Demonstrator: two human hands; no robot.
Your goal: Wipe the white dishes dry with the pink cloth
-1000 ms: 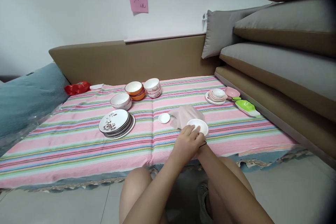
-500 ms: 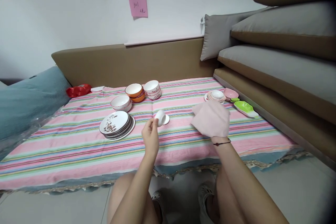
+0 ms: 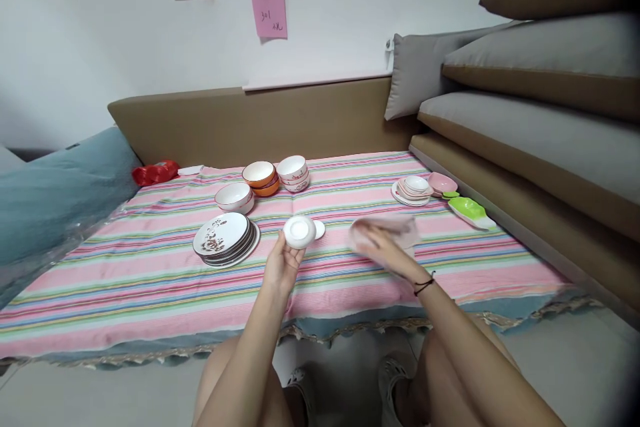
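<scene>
My left hand is closed on a small white dish, held up with its underside toward me above the striped cloth. Just behind it a second small white dish lies on the cloth. My right hand is to the right of the dish and smeared by motion. It holds a pale pink cloth, which drapes over its fingers. A black band sits on that wrist.
A stack of patterned plates lies at left. Behind it stand a white bowl, orange bowls and stacked white bowls. Small saucers, a pink bowl and a green dish sit at right, beside sofa cushions.
A second ago both hands met at a white dish lying by the pink cloth. My left hand then lifted the dish and turned its underside toward me. My right hand took up the cloth and swung leftward toward the dish.
</scene>
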